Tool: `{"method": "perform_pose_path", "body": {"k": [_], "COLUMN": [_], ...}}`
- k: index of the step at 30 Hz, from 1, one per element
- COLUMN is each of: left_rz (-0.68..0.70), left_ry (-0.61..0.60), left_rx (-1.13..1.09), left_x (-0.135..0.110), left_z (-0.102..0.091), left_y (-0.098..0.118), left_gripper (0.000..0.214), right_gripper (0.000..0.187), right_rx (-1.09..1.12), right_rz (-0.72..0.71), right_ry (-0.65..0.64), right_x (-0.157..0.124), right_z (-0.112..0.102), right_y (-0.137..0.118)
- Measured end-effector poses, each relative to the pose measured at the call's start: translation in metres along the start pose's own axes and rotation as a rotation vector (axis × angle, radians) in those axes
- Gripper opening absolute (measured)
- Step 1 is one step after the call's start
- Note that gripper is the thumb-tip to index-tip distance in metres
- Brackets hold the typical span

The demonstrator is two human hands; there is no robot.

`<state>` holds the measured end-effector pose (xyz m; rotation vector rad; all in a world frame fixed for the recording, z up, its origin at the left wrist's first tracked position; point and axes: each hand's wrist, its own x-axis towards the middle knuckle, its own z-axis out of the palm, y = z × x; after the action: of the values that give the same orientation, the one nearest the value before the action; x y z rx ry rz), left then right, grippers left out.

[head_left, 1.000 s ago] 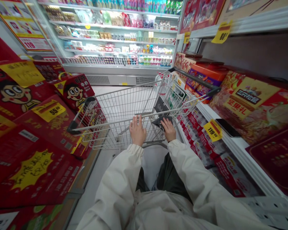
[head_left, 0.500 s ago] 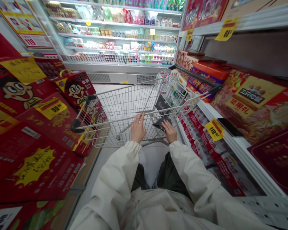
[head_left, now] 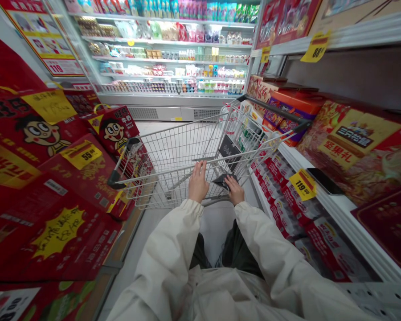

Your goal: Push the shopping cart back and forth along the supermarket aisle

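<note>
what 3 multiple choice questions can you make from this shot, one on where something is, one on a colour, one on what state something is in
1. Where does the black phone lie?
A. on the white shelf ledge to the right of the wire shopping cart
B. inside the cart
C. in the left hand

2. What colour are the person's sleeves?
A. red
B. cream
C. black

3. How is the right hand placed?
A. raised clear of the cart
B. holding the phone
C. resting on a dark flat item at the cart

Answers:
1 A, the phone sits on the ledge just past the yellow 119 price tag.
2 B, both sleeves show a pale cream.
3 C, its fingers lie on the dark item.
</note>
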<state>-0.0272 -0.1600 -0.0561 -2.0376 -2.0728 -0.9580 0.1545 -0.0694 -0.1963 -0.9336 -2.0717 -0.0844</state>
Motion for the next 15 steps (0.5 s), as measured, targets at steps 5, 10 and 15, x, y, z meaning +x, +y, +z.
{"method": "perform_pose_path", "body": {"k": [5, 10, 15], "left_rz": [-0.004, -0.024, -0.008], "left_ry": [-0.021, -0.017, -0.021], "left_rx": [0.029, 0.068, 0.157], "left_x": [-0.003, -0.003, -0.004], "left_z": [-0.002, -0.003, -0.003], "left_y": [0.003, 0.007, 0.008], "left_gripper": [0.087, 0.088, 0.088], "right_gripper": [0.072, 0.069, 0.069], "right_rx": [-0.009, -0.028, -0.032], "right_rz": [-0.031, -0.049, -0.103], "right_ry": [0.091, -0.027, -0.037], "right_x": [0.031, 0.026, 0.015], "right_z": [-0.015, -0.002, -0.009], "right_y": [-0.007, -0.009, -0.016]}}
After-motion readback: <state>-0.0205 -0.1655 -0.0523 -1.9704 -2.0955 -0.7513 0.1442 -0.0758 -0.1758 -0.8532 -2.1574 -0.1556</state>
